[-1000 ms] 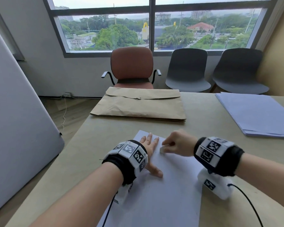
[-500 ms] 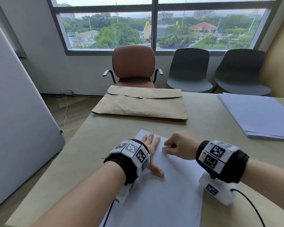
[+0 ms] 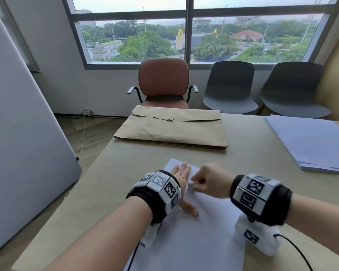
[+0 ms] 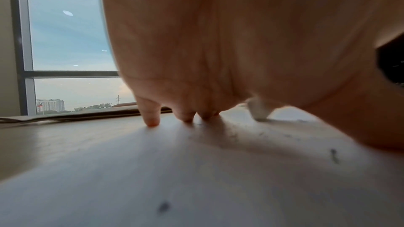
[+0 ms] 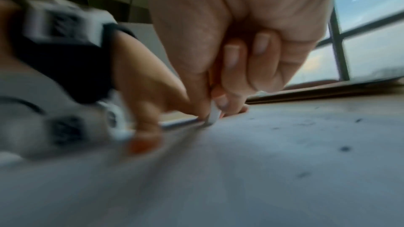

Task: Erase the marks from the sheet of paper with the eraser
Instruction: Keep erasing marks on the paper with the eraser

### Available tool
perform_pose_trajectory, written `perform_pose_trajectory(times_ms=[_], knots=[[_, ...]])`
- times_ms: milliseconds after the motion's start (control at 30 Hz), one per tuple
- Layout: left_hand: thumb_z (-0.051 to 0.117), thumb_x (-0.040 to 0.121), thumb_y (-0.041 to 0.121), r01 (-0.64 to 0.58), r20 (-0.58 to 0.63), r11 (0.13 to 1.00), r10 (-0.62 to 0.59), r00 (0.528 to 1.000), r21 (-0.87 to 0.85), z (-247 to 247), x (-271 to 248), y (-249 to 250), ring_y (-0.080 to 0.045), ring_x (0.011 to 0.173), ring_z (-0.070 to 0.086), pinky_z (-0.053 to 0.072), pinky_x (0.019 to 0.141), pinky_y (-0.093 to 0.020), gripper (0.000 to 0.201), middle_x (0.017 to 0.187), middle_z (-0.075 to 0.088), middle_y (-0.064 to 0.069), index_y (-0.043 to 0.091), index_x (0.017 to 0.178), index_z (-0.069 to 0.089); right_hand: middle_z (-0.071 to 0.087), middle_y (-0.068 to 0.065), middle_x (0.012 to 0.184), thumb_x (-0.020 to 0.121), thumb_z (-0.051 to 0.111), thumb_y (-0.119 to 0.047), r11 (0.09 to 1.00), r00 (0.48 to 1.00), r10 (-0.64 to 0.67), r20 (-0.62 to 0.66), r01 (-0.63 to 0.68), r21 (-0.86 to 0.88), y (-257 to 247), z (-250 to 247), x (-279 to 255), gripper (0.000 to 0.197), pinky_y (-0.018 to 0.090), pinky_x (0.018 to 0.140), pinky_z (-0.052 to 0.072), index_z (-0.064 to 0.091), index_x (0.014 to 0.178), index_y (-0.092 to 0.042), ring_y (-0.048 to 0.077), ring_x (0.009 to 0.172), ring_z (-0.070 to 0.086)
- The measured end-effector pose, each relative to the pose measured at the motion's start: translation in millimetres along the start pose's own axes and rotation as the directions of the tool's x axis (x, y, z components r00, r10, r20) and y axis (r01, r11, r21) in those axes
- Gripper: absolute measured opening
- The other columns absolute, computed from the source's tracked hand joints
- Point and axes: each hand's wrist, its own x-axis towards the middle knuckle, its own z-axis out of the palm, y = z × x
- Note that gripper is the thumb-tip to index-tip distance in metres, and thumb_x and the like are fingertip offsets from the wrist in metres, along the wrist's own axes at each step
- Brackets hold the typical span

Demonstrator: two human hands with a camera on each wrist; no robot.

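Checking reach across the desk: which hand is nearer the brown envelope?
Left, narrowly. The left hand lies flat on the sheet, fingertips pointing toward the envelope. The right hand pinches the eraser beside it, a little farther back.

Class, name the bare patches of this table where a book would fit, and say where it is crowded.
Free: the beige tabletop between the brown paper envelope and the pale blue paper stack, and the strip left of the white sheet. Crowded: the sheet's far end, where the left hand presses beside the right hand pinching the white eraser.
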Motion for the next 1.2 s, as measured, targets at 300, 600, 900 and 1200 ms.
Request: perform_pose_trajectory(times_ms=[300,600,900,1200], knots=[[0.073,0.070,0.054,0.008,0.005,1.000,-0.008,1.000,-0.011,-3,-5,2,-0.018,0.145,-0.016,-0.004,0.116,-0.035,0.128,0.156,-0.021,-0.002,0.014,0.148,-0.020,0.056,0.016,0.067,0.082,0.057,-0.023,0.997,0.992,0.076,-0.097,-0.075,0.014,-1,-6,16,0.025,0.026,0.060,0.035,0.071,0.085,-0.002,0.023,0.066,0.046],[0.074,0.073,0.050,-0.019,0.063,1.000,0.020,0.998,-0.015,-18,-8,-5,-0.015,0.147,-0.001,0.011,0.119,-0.036,0.117,0.158,-0.013,0.003,0.019,0.150,-0.010,0.042,-0.005,0.048,0.088,0.057,-0.032,0.992,0.993,-0.093,0.079,0.085,0.098,-4,5,-27,0.029,0.012,0.050,0.030,0.064,0.064,-0.019,0.008,0.048,0.040],[0.079,0.071,0.038,-0.064,0.144,0.998,0.060,0.988,0.024,-19,-22,-20,-0.015,0.145,-0.014,0.000,0.117,-0.038,0.122,0.157,-0.018,0.002,0.021,0.150,-0.013,0.052,-0.007,0.053,0.090,0.054,-0.033,0.965,0.994,0.091,-0.068,-0.071,0.251,4,-11,-1,0.028,0.013,0.046,0.033,0.071,0.079,-0.013,0.000,0.040,0.045],[0.080,0.068,0.043,-0.074,0.122,0.994,0.064,0.990,0.074,-12,-18,-22,-0.017,0.144,-0.017,-0.001,0.117,-0.039,0.130,0.156,-0.022,0.001,0.018,0.148,-0.020,0.040,-0.002,0.052,0.087,0.051,-0.022,0.996,0.994,-0.083,0.066,0.085,-0.020,-34,20,-21,0.027,0.025,0.058,0.033,0.059,0.066,-0.007,0.020,0.060,0.040]])
